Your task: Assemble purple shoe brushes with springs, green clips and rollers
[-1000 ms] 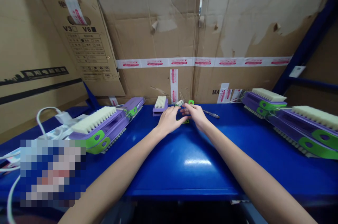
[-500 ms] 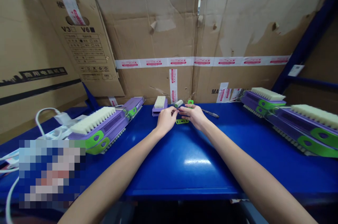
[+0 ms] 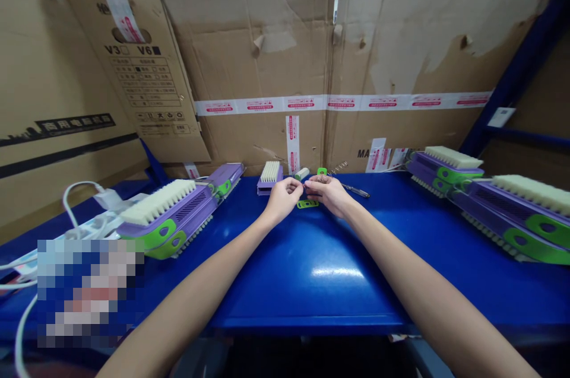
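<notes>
Over the back middle of the blue table, my two hands are close together. My left hand (image 3: 285, 195) is closed in a pinch, but whatever lies between its fingertips is too small to make out. My right hand (image 3: 328, 193) is closed, its fingertips almost meeting the left ones. A thin metal coil spring (image 3: 338, 168) rises out of it, slanting up to the right. Below the fingers lies a flat green plastic piece (image 3: 307, 204), partly covered. Behind them are another green piece (image 3: 321, 171) and a small cream-and-green block (image 3: 302, 174).
A purple unit with cream bristles (image 3: 269, 178) stands left of my hands, a screwdriver (image 3: 357, 191) lies to the right. Larger purple-and-green brush units sit at left (image 3: 164, 218) and right (image 3: 512, 218). A white power strip with cables (image 3: 89, 226) is far left. Cardboard (image 3: 249, 69) walls the back.
The coil spring has swung from steep to a flatter slant toward the right. My right hand has turned slightly; both hands stay at nearly the same place.
</notes>
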`<state>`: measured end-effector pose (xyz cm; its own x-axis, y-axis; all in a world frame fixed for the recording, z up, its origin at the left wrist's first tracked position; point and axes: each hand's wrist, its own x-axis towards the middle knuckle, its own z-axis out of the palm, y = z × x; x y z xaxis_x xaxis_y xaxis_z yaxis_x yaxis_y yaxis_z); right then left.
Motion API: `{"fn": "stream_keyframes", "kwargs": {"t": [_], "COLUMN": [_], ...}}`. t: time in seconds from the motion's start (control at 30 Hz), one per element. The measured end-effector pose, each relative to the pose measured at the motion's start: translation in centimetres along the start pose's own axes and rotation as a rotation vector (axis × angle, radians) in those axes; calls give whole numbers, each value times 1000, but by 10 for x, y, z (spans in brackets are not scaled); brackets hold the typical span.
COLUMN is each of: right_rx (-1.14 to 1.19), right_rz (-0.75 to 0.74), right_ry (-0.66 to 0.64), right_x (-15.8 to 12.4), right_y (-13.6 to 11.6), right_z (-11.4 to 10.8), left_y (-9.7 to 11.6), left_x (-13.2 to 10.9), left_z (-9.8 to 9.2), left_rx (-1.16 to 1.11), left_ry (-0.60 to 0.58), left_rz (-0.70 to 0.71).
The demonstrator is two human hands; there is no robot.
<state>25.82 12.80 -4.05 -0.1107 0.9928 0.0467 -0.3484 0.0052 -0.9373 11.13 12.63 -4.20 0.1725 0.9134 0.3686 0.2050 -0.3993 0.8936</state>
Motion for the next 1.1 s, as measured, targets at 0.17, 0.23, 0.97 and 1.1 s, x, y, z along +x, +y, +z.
{"fn": "stream_keyframes", "kwargs": {"t": [0.17,0.23,0.97,1.1], "right_rx": [46,56,-2,-142], "right_rz": [-14,-15,-90,-141], "right_ry": [-40,-53,-166,-124], "right_x": [-1,-2,0,0], "right_y": [-1,-3,-6,-5], "right_z": [1,1,1,2], "left_y": [3,3,12,16], "left_x": [-1,-1,1,2], "left_z": [-2,-3,-1,1], "left_rx": [-280,-353,-425,-369], "left_ry": [-129,-118,-26,57], "left_rz": [-148,-184,-320,-365]}}
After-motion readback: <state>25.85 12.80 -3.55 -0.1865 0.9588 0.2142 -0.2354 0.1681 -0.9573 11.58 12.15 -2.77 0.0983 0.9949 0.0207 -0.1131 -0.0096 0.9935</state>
